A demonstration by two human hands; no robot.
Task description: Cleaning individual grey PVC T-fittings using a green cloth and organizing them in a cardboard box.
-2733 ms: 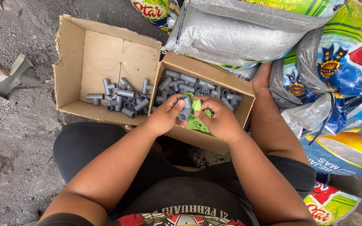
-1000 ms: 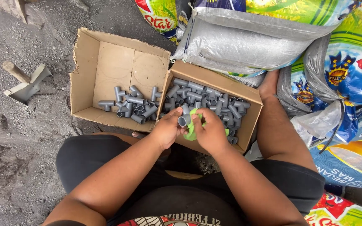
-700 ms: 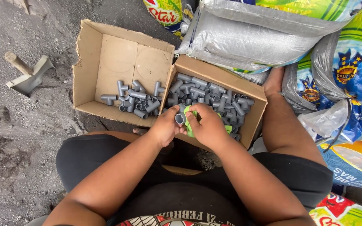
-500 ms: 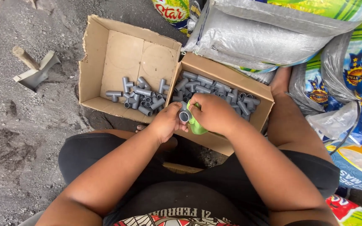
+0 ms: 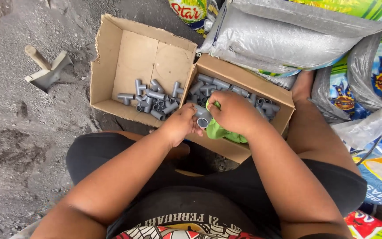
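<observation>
My left hand (image 5: 180, 125) grips a grey plastic pipe tee fitting (image 5: 202, 119), its open end facing me. My right hand (image 5: 234, 111) holds a green cloth (image 5: 224, 132) pressed against that fitting. Both hands hover over the near edge of a small cardboard box (image 5: 244, 82) filled with several grey pipe fittings (image 5: 208, 85). To its left, a larger open cardboard box (image 5: 133, 53) holds a smaller heap of grey fittings (image 5: 153, 101).
Silver and colourful printed sacks (image 5: 288, 35) are piled behind and to the right of the boxes. A pale wooden-handled tool (image 5: 45, 71) lies on the dark sandy ground (image 5: 18, 132) at left. My legs in black shorts frame the boxes.
My right hand has turned over the fitting, so the green cloth now hangs below it. The fitting has rotated in my left hand. The view has drifted, shifting the boxes rightward in the frame.
</observation>
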